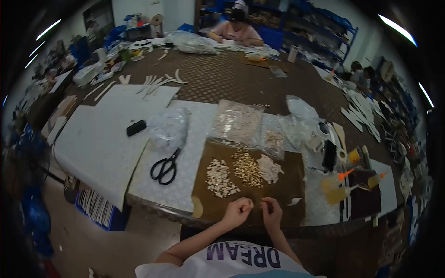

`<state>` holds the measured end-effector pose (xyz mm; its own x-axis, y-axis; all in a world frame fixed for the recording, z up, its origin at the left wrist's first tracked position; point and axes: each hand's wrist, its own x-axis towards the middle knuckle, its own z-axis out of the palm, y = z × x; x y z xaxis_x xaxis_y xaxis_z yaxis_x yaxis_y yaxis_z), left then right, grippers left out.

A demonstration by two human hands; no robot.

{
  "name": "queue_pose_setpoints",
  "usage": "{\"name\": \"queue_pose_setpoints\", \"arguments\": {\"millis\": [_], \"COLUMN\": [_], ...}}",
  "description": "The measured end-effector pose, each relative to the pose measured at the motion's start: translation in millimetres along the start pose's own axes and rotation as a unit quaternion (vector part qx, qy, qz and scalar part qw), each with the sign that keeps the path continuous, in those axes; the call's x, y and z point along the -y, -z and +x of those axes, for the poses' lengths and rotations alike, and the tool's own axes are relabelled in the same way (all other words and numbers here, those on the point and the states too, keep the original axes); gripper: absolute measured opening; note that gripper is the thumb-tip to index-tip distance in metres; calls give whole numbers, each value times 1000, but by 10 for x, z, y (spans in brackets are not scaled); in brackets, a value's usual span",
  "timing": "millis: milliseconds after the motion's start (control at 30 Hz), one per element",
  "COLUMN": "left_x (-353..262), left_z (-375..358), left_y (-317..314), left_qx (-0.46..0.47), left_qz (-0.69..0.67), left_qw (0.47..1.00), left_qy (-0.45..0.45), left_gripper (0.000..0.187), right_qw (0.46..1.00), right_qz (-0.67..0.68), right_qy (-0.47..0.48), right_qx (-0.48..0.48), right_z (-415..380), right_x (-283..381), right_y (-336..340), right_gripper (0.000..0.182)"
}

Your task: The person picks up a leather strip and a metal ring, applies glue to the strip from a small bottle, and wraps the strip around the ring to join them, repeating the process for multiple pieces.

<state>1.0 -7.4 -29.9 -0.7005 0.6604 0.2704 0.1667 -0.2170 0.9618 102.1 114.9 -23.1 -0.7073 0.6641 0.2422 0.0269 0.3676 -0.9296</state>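
Note:
My left hand (238,213) is curled closed above the near part of a brown mat (292,171), thumb and finger pinched together. Whatever is in that pinch is too small to make out. Close beside it, my right hand (272,213) is pinched too, its fingertips facing the left hand; what it holds cannot be told. Just beyond the hands lie three piles: small whitish pieces (219,178), gold-coloured pieces (248,167) and pale pieces (269,168). A small white scrap (294,201) rests to the right of my right hand.
Black-handled scissors (165,169) lie left of the mat. Behind it are a plastic bag of small pieces (238,121) and a clear bag (168,127). Glue bottles with orange tips (334,181) stand at the right. A person (236,31) sits across the table.

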Motion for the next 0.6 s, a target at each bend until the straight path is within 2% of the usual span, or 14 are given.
{"name": "queue_pose_setpoints", "arguments": {"millis": [233, 600], "left_x": [34, 37], "left_z": [-32, -13], "left_y": [75, 90], "left_qx": [40, 57], "left_qz": [-83, -78], "left_qw": [996, 995], "left_qy": [6, 29], "left_gripper": [33, 33], "right_qw": [998, 998], "right_qz": [51, 54], "right_qy": [-33, -23], "right_qx": [-30, -28], "right_z": [2, 11], "right_x": [39, 38], "right_y": [-264, -282], "right_gripper": [10, 10]}}
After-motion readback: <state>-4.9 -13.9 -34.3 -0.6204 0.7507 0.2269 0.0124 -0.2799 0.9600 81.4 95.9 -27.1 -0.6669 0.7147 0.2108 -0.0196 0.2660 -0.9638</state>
